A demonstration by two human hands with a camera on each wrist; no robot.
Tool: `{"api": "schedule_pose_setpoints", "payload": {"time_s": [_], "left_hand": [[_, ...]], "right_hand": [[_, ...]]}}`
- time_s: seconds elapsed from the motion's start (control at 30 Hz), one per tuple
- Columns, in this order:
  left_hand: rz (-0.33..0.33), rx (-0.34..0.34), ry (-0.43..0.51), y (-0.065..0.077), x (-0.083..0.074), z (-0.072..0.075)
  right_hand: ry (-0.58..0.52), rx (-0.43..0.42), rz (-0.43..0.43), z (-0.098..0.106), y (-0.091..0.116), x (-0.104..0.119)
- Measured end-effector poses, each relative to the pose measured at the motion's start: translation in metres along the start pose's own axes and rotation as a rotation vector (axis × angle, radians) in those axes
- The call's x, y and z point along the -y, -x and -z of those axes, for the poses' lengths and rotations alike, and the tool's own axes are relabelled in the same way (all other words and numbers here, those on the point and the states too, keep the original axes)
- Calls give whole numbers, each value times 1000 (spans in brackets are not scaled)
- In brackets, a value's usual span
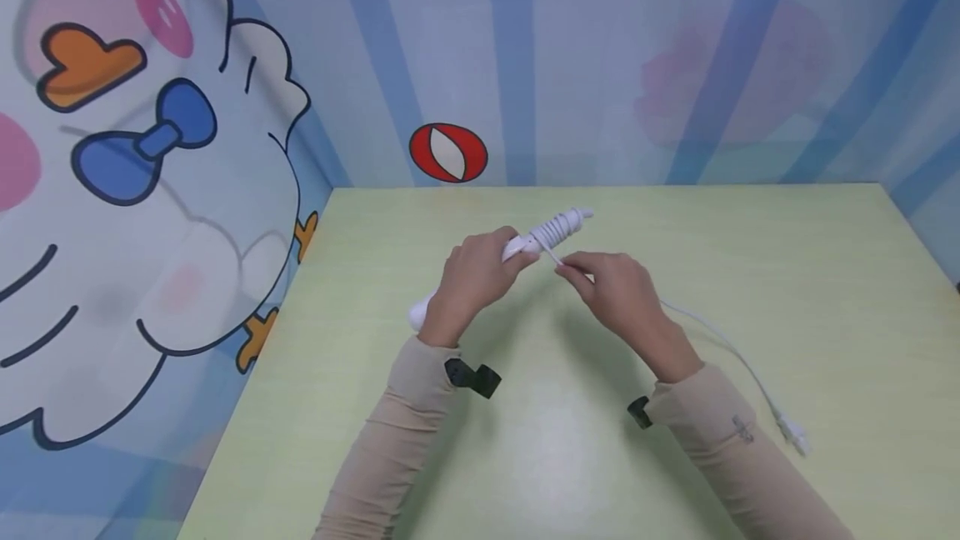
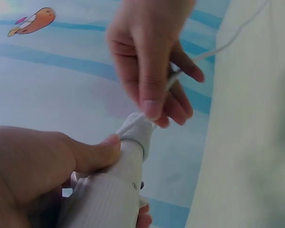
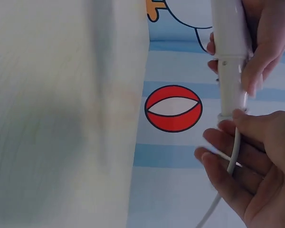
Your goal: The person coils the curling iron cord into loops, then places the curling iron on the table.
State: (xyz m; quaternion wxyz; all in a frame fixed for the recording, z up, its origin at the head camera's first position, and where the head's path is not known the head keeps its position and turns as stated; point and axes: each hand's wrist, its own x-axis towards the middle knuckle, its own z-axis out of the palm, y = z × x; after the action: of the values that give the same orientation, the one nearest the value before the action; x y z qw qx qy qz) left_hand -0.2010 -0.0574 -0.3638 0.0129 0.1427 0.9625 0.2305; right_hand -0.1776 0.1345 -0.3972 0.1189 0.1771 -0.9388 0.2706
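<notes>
My left hand (image 1: 476,273) grips a white rod-shaped electric appliance (image 1: 420,312) round its middle, tilted with its far end up to the right. The left thumb lies along the body (image 2: 99,202) in the left wrist view, near a small dark button. White power cord (image 1: 557,230) is coiled in several turns round the appliance's far end. Between thumb and fingers, my right hand (image 1: 618,290) pinches the cord close to those coils. In the right wrist view, the cord (image 3: 234,154) runs down across the right fingers. Part of the appliance is hidden behind the left hand.
The cord's loose length (image 1: 723,342) trails past the right forearm to a plug (image 1: 793,435) on the pale table (image 1: 540,473). A printed wall (image 1: 585,65) stands behind the table, and another with a cartoon bird (image 1: 225,290) on the left.
</notes>
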Motion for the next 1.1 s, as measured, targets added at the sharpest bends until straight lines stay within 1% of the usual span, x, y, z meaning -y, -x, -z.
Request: {"api": "schedule_pose_setpoints", "payload": {"time_s": [0.1,0.17,0.27,0.37,0.47,0.57,0.7,0.8,0.87,0.9,1.0,1.07,1.1], "left_hand": [[-17,12,70,2,0,3],[-23,19,107,3,1,5],[-36,36,160,5,0,6],[-29,63,224,5,-1,8],[-19,103,291,6,-2,10],[-51,146,343,7,-2,14],[-131,201,399,8,0,20],[-188,239,433,10,1,25],[-229,266,438,10,2,27],[-246,279,438,11,3,27],[-290,329,424,12,4,30],[-317,368,429,14,5,32],[-330,386,428,15,5,33]], "right_hand": [[-51,-38,-19,-1,0,-5],[-108,-42,-34,-2,-1,-8],[-244,-16,-74,-4,-3,-13],[-397,30,-118,-6,-4,-20],[-507,76,-112,-6,-6,-28],[-564,97,-61,-5,-6,-35],[-567,98,9,0,-7,-40],[-576,121,26,5,-8,-40],[-566,148,12,8,-8,-41],[-555,166,-8,10,-8,-41],[-477,215,-62,15,-6,-41],[-441,238,-45,18,-4,-40],[-434,249,-21,21,-3,-39]]}}
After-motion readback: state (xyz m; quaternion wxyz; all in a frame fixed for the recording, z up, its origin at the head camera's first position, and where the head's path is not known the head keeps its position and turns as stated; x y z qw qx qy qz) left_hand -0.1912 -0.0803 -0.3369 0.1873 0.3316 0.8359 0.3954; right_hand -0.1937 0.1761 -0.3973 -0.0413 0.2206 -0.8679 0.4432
